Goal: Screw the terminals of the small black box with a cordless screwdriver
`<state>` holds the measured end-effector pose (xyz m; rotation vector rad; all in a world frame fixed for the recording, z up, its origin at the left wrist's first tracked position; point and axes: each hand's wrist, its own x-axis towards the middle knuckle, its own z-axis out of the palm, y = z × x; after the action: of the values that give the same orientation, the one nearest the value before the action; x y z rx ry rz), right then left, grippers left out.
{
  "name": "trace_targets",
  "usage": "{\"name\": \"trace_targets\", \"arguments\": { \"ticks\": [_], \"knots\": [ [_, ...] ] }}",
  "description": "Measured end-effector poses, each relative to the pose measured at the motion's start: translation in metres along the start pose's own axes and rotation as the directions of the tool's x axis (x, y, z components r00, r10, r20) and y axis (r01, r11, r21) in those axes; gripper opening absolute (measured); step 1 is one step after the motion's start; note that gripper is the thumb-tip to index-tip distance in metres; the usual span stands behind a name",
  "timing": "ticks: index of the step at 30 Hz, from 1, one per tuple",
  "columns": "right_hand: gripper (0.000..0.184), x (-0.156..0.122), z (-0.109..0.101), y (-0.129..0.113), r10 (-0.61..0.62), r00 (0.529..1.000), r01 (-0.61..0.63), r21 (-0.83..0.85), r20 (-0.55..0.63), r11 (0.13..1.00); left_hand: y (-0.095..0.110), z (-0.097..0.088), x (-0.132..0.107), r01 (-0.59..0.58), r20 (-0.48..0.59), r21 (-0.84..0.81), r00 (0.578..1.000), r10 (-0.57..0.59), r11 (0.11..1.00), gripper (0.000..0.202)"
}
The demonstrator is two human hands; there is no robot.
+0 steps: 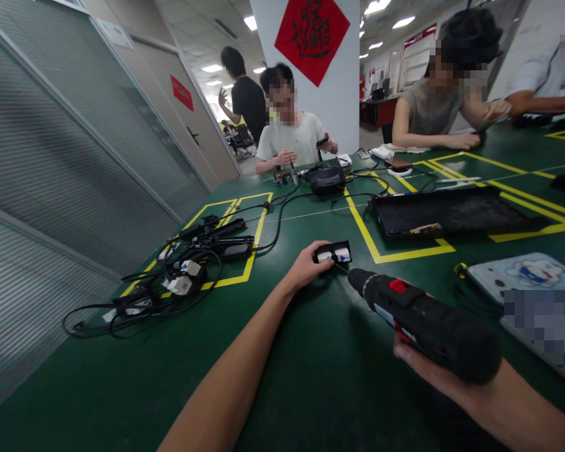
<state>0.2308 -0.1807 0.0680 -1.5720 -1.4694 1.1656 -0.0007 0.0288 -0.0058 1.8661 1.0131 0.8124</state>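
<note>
Near the middle of the green table, my left hand (309,265) grips a small black part (346,246) with white and blue pieces on its near face; its exact kind I cannot make out. My right hand (445,370) is closed around the handle of a black and red cordless drill (419,320), partly hidden beneath the drill's body. The drill points left and away, and its thin bit (341,268) reaches up to the small black part. Whether the bit touches the part or stops just short of it, I cannot tell.
Tangled black cables and adapters (183,276) lie on the left. A black tray (456,210) rests at back right, with a light-blue cartoon case (527,282) nearer on the right. A black device (327,179) sits farther back. Several people are around the table (169,389).
</note>
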Motion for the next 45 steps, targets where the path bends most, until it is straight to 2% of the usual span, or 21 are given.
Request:
{"name": "trace_targets", "arguments": {
  "ticks": [6,10,13,16,22,27,31,35,41,45],
  "knots": [
    [0.065,-0.001,-0.003,0.007,0.046,0.999,-0.047,0.079,0.018,0.996,-0.002,0.0,0.0,-0.005,-0.017,0.017,1.0,0.005,1.0,0.05],
    [0.073,0.0,-0.004,0.005,0.005,0.999,-0.007,0.054,0.04,0.999,-0.003,-0.001,-0.001,-0.025,-0.005,0.011,1.0,0.025,1.0,0.05],
    [0.073,-0.001,-0.003,0.001,-0.021,0.999,0.02,-0.008,-0.025,1.0,-0.002,-0.001,0.0,-0.025,0.004,0.005,1.0,0.024,1.0,0.05],
    [0.076,-0.002,0.0,-0.003,-0.026,0.995,0.025,-0.002,-0.093,1.0,-0.002,-0.001,0.0,-0.025,0.005,0.01,1.0,0.025,1.0,0.05],
    [0.076,-0.002,0.002,-0.007,-0.032,0.999,0.033,0.051,-0.023,0.998,-0.002,-0.002,-0.001,-0.026,0.005,0.014,1.0,0.026,1.0,0.05],
    [0.075,-0.003,0.002,-0.011,0.0,0.993,0.0,0.0,-0.119,1.0,0.001,-0.002,-0.002,-0.018,0.013,0.004,1.0,0.018,1.0,0.05],
    [0.074,-0.002,0.002,-0.008,-0.023,0.997,0.025,0.021,-0.073,0.999,0.005,-0.001,-0.003,-0.005,0.01,-0.012,1.0,0.005,1.0,0.051],
    [0.07,-0.001,0.002,-0.004,-0.054,0.998,0.054,-0.047,-0.017,0.997,0.005,0.0,-0.003,-0.007,-0.008,0.007,1.0,0.007,1.0,0.052],
    [0.068,0.005,0.008,0.008,-0.098,0.995,0.098,-0.002,-0.021,0.995,-0.003,0.002,-0.001,-0.028,-0.043,0.044,0.999,0.029,0.999,0.051],
    [0.062,0.004,0.005,0.003,-0.134,0.986,0.134,0.0,-0.103,0.991,-0.002,0.003,-0.002,-0.048,-0.054,0.063,0.997,0.051,0.997,0.051]
  ]
}}
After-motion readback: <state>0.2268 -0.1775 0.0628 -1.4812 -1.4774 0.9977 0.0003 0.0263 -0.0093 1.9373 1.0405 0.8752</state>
